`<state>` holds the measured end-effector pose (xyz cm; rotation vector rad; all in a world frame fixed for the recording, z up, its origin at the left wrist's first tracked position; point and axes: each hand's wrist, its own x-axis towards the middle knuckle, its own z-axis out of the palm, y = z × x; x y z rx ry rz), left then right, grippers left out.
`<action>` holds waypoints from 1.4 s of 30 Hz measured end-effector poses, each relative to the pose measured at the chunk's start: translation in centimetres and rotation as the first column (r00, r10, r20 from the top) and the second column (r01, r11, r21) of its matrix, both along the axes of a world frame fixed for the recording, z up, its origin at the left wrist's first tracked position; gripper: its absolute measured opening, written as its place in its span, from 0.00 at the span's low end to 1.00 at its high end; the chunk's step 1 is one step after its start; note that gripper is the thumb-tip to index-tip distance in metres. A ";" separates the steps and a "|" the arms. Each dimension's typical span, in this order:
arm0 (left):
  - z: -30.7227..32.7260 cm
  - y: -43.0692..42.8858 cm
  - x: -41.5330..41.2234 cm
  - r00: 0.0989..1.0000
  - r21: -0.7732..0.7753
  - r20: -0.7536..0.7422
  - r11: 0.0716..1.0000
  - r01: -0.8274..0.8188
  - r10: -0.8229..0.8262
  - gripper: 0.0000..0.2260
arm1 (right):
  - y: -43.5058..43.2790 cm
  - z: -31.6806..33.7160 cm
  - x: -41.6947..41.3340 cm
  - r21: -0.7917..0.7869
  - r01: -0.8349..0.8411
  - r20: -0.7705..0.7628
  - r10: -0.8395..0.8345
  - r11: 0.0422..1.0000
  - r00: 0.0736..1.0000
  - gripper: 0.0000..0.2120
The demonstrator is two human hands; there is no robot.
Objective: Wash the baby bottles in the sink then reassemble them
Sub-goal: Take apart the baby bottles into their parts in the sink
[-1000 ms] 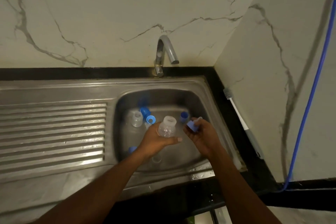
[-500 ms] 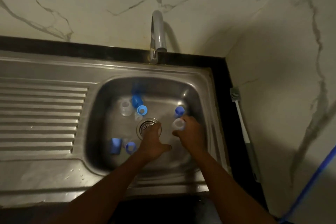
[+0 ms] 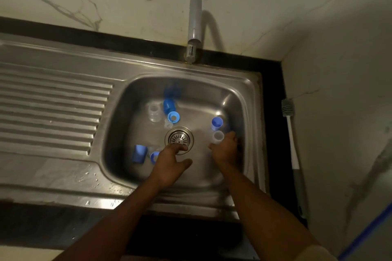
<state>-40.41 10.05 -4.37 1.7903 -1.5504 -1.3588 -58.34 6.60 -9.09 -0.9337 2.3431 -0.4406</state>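
Loose bottle parts lie in the steel sink (image 3: 250,99). At the back left are a clear bottle (image 3: 153,113), a blue cap (image 3: 168,105), a blue ring (image 3: 173,117) and a clear nipple (image 3: 168,123). Another blue cap (image 3: 139,153) and blue ring (image 3: 154,156) lie at the front left. My left hand (image 3: 169,167) hovers over the drain (image 3: 179,138) with fingers spread, holding nothing. My right hand (image 3: 226,151) grips a second clear bottle (image 3: 218,136) low at the basin's right side, its open mouth up. A third blue cap (image 3: 216,123) stands just behind it.
A grey faucet (image 3: 195,17) rises behind the basin, with no water running. The ribbed drainboard (image 3: 53,108) stretches to the left. A white-handled bottle brush (image 3: 291,140) lies on the black counter at the right, near the marble wall. A blue cable (image 3: 360,239) crosses the bottom right corner.
My left hand let go of the clear bottle and now spreads over the drain. The bottle went to my right hand, low at the basin's right. The view tilted downward.
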 end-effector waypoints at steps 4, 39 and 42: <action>0.2 0.4 -0.1 0.999 -0.004 -0.016 0.999 0.033 -0.033 0.16 | -0.2 0.4 0.3 -0.001 0.024 -0.024 -0.024 1.000 0.999 0.33; -0.5 0.0 5.5 0.994 0.006 -0.062 0.996 0.088 -0.087 0.12 | -1.9 -3.5 6.8 0.376 -0.387 -0.034 0.429 0.842 0.903 0.32; -0.3 -0.3 4.1 0.991 0.010 -0.091 0.995 0.099 -0.098 0.12 | 0.1 -3.7 4.1 0.140 -0.049 0.139 0.029 0.989 0.990 0.33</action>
